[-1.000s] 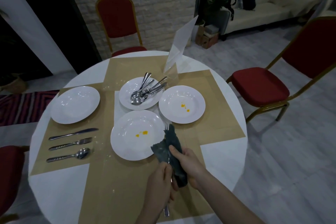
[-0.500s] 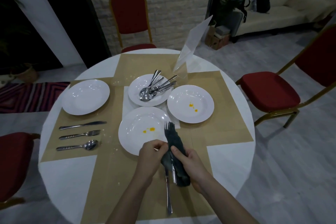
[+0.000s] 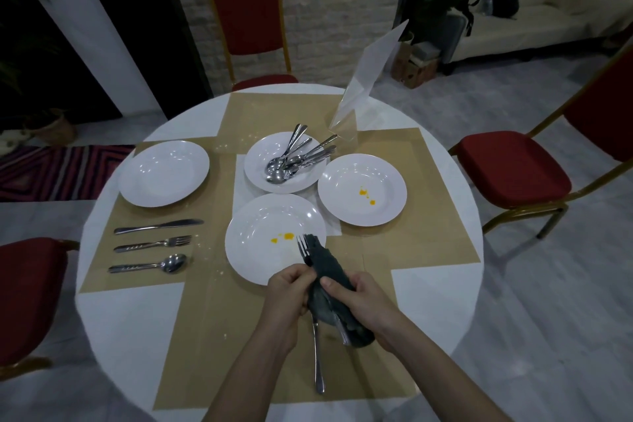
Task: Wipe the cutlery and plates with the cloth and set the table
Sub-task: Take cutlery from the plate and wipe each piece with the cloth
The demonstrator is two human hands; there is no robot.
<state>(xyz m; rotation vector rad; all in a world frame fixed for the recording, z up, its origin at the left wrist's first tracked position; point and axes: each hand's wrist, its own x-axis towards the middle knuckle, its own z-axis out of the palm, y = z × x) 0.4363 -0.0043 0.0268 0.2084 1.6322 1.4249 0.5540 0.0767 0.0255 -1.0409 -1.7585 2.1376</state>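
Note:
My left hand grips a fork by its middle, tines pointing away over the near plate. My right hand is closed on a dark grey cloth wrapped around the fork's upper part. A white plate with orange stains lies just beyond my hands. A second stained plate sits to its right. Behind them a plate carries several spoons and forks. At the left, a clean plate lies above a knife, fork and spoon.
The round white table carries brown paper mats. A clear acrylic sign stand rises behind the plates. Red chairs stand at the far side, the right and the left. A sofa stands far right.
My left hand has slid up the fork's handle from its end to the middle, next to the cloth. The camera has shifted, so the table sits more to the right.

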